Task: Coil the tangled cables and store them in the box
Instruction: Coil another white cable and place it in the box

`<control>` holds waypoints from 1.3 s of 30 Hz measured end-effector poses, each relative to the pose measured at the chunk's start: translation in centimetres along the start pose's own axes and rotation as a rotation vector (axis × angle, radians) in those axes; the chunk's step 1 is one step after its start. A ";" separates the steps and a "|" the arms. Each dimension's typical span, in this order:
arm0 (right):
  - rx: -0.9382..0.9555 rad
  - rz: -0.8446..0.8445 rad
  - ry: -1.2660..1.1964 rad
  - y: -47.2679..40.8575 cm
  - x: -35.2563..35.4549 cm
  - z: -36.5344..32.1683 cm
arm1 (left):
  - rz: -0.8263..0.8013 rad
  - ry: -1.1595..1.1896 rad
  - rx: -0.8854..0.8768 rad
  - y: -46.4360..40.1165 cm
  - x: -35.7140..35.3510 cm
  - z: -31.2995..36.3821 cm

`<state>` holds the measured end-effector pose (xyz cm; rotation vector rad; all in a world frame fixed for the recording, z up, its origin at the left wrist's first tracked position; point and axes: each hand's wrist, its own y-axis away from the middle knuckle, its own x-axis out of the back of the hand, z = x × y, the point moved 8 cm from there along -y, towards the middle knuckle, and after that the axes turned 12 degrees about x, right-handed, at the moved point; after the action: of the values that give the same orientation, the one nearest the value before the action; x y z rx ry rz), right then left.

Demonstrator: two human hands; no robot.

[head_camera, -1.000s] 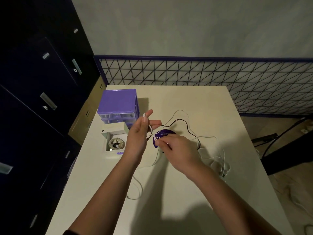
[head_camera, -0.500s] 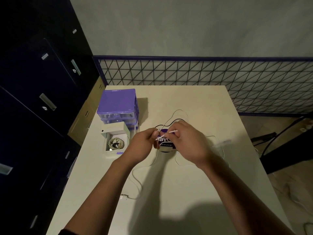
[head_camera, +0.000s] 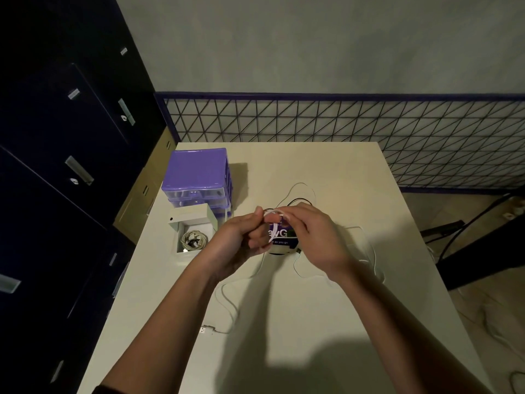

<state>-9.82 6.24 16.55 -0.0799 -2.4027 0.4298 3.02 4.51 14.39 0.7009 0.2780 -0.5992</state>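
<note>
Above the middle of the table, my left hand holds a white cable between thumb and fingers. My right hand pinches the same cable and lays a small loop of it over the left fingers. The rest of the cable trails down to the table, and its USB plug lies near the front left. More thin white cable and a black cable lie tangled behind and to the right of my hands. A small open white box at the left holds one coiled cable.
A purple drawer unit stands behind the white box. A round purple printed disc lies under my hands. Dark cabinets fill the left side. A wire grid fence runs behind the table, and cables lie on the floor at right.
My hands have come together over the purple disc. The right hand has brought the white cable across to the left fingers, forming a loop, and the slack on the table has shifted.
</note>
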 end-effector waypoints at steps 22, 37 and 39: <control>-0.192 -0.034 -0.249 1.3 -2.3 0.4 | 0.202 0.084 -0.278 -0.9 1.5 1.2; -0.135 0.047 -0.192 0.2 -1.7 -1.3 | 0.116 0.144 -0.088 -1.0 0.1 -0.2; -0.132 0.011 -0.202 0.3 -1.9 -1.4 | 0.077 0.196 -0.062 -0.9 0.1 -0.4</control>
<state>-7.54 6.55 16.28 -0.1136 -2.6293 0.2959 2.50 4.17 13.57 0.7079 0.4479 -0.4474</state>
